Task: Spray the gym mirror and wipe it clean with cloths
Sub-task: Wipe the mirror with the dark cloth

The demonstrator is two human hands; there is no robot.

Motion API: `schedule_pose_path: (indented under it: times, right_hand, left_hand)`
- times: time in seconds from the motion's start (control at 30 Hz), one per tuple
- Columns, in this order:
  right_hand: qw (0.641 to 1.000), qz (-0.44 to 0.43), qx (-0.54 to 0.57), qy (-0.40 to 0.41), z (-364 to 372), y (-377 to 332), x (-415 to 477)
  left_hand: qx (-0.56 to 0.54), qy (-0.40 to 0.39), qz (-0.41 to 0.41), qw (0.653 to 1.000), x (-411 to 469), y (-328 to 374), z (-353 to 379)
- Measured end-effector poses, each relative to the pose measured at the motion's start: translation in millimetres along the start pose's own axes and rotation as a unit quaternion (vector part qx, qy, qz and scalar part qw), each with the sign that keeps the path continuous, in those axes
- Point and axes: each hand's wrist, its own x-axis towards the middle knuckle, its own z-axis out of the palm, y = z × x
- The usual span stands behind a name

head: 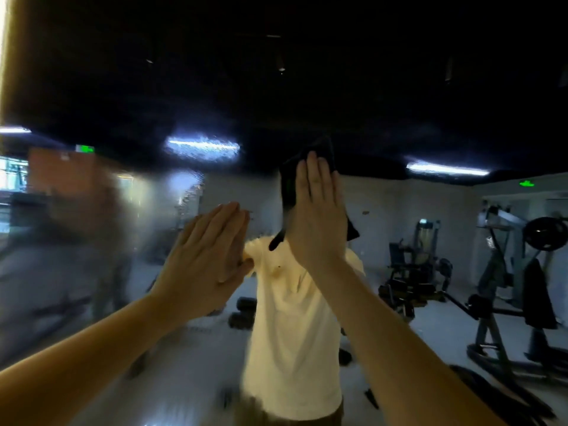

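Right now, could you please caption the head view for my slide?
Right hand presses a dark cloth on the mirror, left hand flat.

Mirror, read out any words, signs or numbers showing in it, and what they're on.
No text can be read.
Left green sign, reflected in the mirror: too blurred to read.
Right green sign, also a reflection: too blurred to read.
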Motion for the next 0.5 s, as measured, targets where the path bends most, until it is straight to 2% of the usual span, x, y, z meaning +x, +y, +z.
schedule_pose_path:
  times: [0.07, 0.13, 0.2, 0.27, 0.33, 0.4, 0.5]
  right_hand:
    - [1.000, -0.031, 0.006, -0.001, 8.0, -40.1, 0.8]
    - [0.992, -0.119, 0.012, -0.027, 15.9, -77.1, -8.0]
    - [0.976, -0.209, 0.009, -0.058, 20.5, -94.3, -18.3]
    - [0.971, -0.231, -0.006, -0.067, 20.2, -83.9, -22.4]
    - [0.982, -0.179, -0.024, -0.054, 14.9, -57.5, -23.3]
    - [0.995, -0.089, -0.042, -0.029, 4.8, -22.4, -28.2]
    - [0.998, 0.060, -0.014, -0.009, -9.8, 30.8, -46.5]
  left_hand:
    - [-0.015, 0.054, 0.005, 0.998, 1.5, -16.8, -13.3]
    - [-0.027, 0.078, -0.035, 0.996, -0.9, -36.3, -18.9]
    - [-0.029, 0.035, -0.069, 0.997, -8.2, -56.3, -16.7]
    - [-0.011, -0.019, -0.055, 0.998, -19.7, -68.4, -3.1]
    - [0.014, -0.045, -0.032, 0.998, -29.9, -69.1, 15.0]
    - [0.025, -0.039, -0.032, 0.998, -34.2, -64.7, 29.6]
    - [0.010, -0.032, -0.041, 0.999, -34.1, -62.0, 38.9]
